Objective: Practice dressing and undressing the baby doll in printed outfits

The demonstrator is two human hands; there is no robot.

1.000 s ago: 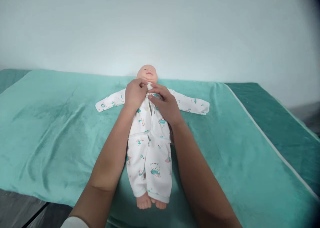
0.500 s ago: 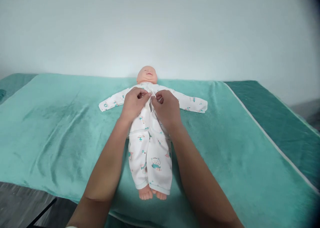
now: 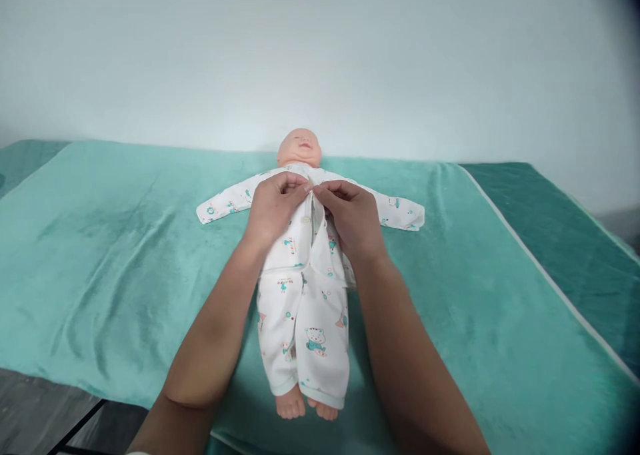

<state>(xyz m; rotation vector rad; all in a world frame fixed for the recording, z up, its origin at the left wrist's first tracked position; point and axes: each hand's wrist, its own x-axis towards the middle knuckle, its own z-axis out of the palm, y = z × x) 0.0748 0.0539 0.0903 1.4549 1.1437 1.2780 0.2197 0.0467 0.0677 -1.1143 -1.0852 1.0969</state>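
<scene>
A baby doll (image 3: pixel 299 147) lies on its back, head away from me, its arms spread to both sides. It wears a white printed jacket (image 3: pixel 287 245) and matching trousers (image 3: pixel 320 332), with bare feet showing below. My left hand (image 3: pixel 275 208) pinches the jacket's front edge just under the neck. Close against it, my right hand (image 3: pixel 353 215) pinches the other front edge, fingertips almost meeting the left ones. Below the hands the front hangs slightly parted. Any fastener between the fingertips is hidden.
A teal plush blanket (image 3: pixel 125 262) with some wrinkles covers the table beneath the doll. Darker teal cloth (image 3: pixel 555 228) shows past a pale edge at the right. A plain pale wall (image 3: pixel 320 55) rises behind. Grey floor (image 3: pixel 30 408) appears at lower left.
Both hands stay at the jacket's neck front, and the right hand has turned and shifted slightly right. The jacket's lower right front shows more. The view has shifted a little.
</scene>
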